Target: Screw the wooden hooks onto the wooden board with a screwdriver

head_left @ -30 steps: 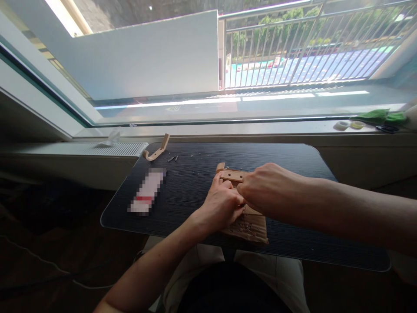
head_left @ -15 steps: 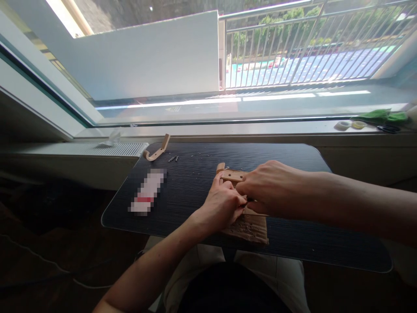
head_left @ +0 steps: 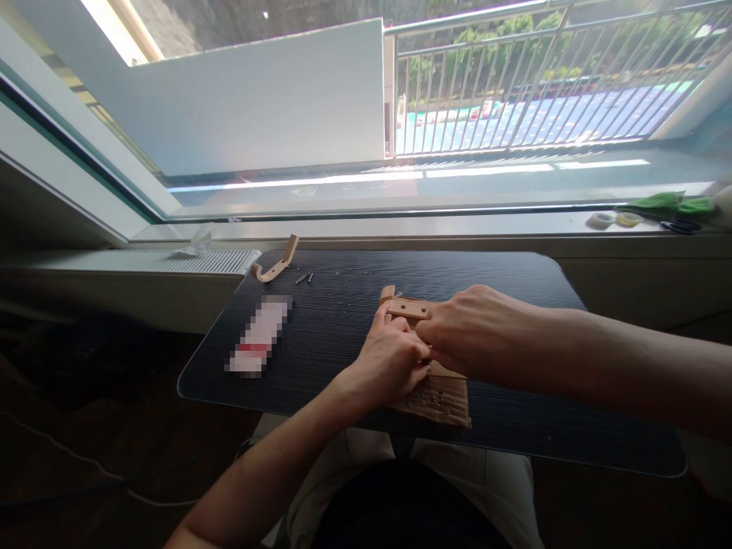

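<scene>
A wooden hook piece (head_left: 404, 306) with holes lies on a piece of brown cardboard (head_left: 438, 398) at the middle of the black table (head_left: 343, 320). My left hand (head_left: 389, 357) is closed, its fingers pressed against the near side of the wooden piece. My right hand (head_left: 466, 329) is closed in a fist just right of it, knuckles touching the left hand; whatever it grips is hidden. The cardboard shows several small punched holes.
A second wooden hook (head_left: 277, 263) and two small screws (head_left: 303, 277) lie at the table's far left. A blurred white and red packet (head_left: 260, 335) lies left. Tape rolls (head_left: 614, 219) and a green cloth (head_left: 666, 203) sit on the windowsill at right.
My right hand shifted slightly up and then back down over the wooden piece. The left hand and the piece stayed in place.
</scene>
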Available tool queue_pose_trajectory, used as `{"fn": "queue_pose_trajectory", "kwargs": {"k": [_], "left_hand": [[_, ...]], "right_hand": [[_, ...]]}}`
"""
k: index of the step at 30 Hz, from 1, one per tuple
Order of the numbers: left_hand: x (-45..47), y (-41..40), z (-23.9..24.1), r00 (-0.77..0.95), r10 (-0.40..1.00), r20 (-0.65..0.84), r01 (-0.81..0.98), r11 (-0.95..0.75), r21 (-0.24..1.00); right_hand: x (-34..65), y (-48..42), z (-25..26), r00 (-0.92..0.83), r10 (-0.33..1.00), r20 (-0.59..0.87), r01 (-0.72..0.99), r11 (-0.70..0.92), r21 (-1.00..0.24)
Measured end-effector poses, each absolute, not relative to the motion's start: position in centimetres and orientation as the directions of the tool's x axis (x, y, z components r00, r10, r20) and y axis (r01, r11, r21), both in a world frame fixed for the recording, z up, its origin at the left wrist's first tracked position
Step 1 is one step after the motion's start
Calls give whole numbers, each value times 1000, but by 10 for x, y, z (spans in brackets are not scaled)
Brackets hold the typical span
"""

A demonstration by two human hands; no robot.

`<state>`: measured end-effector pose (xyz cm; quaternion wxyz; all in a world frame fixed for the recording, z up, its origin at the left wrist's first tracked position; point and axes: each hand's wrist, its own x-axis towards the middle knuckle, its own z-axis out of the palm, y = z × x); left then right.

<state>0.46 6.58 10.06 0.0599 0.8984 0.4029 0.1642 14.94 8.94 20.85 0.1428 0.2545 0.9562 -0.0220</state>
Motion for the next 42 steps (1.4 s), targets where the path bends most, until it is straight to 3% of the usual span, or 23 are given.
{"fn": "queue_pose_trajectory", "kwargs": {"k": [10,16,22,27,33,42], "left_hand": [[5,65,102,632,740,233,703,-673,231],[4,65,101,637,730,249,697,-683,219],[4,66,98,622,737,263,706,-674,219],[5,66,97,619,740,265,704,-672,232],[4,67,97,635,737,230,698,-675,237],[-17,56,119,587,772,245,672,-633,384]], "right_hand": [[149,91,206,-839,489,-240,501,866,13],[148,93,217,-814,457,-359,494,869,-13],[148,93,205,-863,434,-260,455,890,-26],[149,89,209,-839,466,-280,480,877,19],[147,88,214,-863,441,-246,467,882,-59],[159,92,194,-921,376,-100,382,923,-47]]}}
